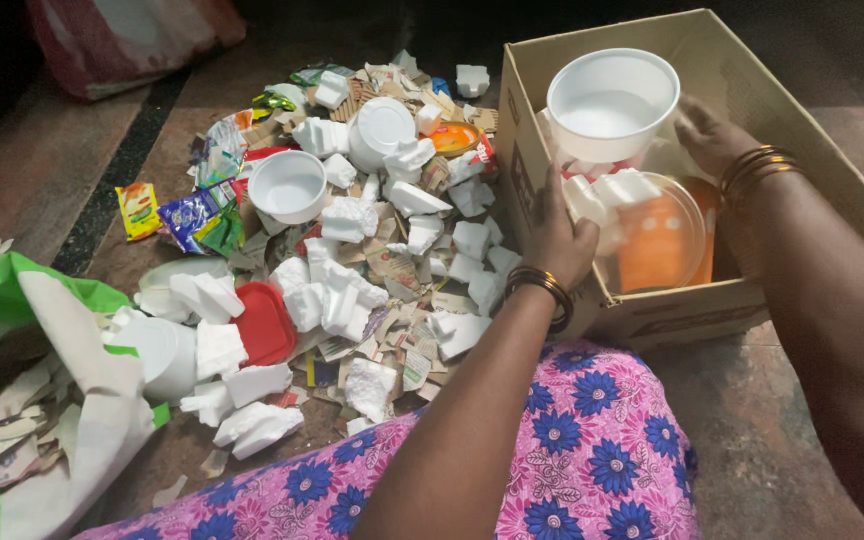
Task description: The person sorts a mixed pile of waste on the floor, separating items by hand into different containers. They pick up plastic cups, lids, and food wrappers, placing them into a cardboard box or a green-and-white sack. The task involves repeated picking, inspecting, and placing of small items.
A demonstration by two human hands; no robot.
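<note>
Pink flowered cloth (572, 450) covers the knee at 6 o'clock. Both hands reach into the cardboard box (832, 180) at 2 o'clock: left hand (564, 235) at its near wall, right hand (712, 135) beside the white foam bowl (612, 105); neither grip can be told. Foam scraps (352, 290) litter the floor at 10 o'clock

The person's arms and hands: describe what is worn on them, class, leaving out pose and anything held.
Both forearms are bare, with no sleeves in view. The left hand has dark and gold-coloured bangles at its wrist; the right hand has a stack of thin gold-coloured bangles at its wrist. No gloves; rings cannot be made out.
</note>
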